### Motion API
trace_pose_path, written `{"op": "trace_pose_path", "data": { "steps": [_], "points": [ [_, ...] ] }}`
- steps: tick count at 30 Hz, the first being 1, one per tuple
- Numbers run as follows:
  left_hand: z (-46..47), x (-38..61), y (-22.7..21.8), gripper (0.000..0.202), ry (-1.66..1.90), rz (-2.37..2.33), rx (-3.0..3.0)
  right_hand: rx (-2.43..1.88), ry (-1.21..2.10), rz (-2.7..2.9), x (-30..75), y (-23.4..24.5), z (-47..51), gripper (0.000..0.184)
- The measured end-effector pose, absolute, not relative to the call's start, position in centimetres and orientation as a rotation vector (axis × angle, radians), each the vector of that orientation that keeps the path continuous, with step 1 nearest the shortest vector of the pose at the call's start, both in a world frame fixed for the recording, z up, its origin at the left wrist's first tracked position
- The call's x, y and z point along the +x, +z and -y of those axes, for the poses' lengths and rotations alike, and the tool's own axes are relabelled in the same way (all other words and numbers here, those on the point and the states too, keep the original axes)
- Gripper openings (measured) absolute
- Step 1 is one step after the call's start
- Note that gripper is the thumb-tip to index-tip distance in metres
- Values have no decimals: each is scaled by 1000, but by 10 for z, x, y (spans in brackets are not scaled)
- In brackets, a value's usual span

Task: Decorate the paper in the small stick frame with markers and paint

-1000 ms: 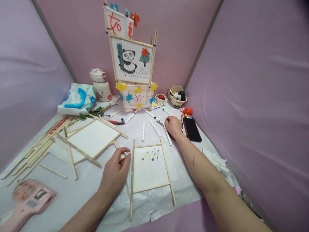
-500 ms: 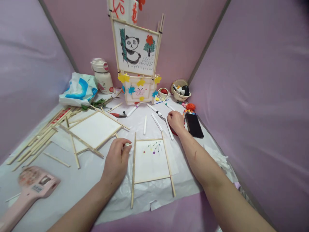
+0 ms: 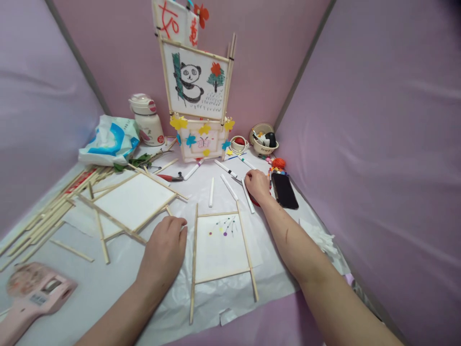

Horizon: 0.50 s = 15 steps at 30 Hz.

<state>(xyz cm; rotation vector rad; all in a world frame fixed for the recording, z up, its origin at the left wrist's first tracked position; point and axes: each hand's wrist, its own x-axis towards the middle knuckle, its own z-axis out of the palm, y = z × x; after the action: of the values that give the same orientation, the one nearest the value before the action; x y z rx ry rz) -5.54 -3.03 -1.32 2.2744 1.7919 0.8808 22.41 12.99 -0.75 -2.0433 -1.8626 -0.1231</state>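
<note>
My left hand (image 3: 166, 242) hovers left of a small stick frame (image 3: 195, 269), its thumb and fingers curled together. Whatever lies between them is hidden now. On the frame's white paper (image 3: 219, 257) are coloured dots and thin stems. My right hand (image 3: 258, 184) reaches past the frame with its fingers bent down and closed over the table. Under it shows the red handle of what looks like scissors (image 3: 255, 200), and a white marker (image 3: 248, 196) lies just left of it. I cannot tell what these fingers grip. More white markers (image 3: 229, 187) lie between the hands.
A tall stick lantern (image 3: 196, 81) with a panda drawing stands behind. On the left are another papered frame (image 3: 137, 199), loose sticks (image 3: 43, 226), a tissue pack (image 3: 111, 142), a bottle (image 3: 147, 122) and a pink fan (image 3: 39, 288). A phone (image 3: 285, 191) and a bowl (image 3: 265, 145) are right.
The view has shifted, so most things sit a little lower and further left. The small pale piece in my left fingertips no longer shows. My right hand stays by the scissors.
</note>
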Motion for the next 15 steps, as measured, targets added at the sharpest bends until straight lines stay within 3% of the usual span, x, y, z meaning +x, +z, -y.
{"op": "trace_pose_path", "data": {
  "steps": [15],
  "points": [
    [27,-59,-23,26,828,-1794,2398,-2059,-119,1875,224,-6,-130,26]
  ]
}}
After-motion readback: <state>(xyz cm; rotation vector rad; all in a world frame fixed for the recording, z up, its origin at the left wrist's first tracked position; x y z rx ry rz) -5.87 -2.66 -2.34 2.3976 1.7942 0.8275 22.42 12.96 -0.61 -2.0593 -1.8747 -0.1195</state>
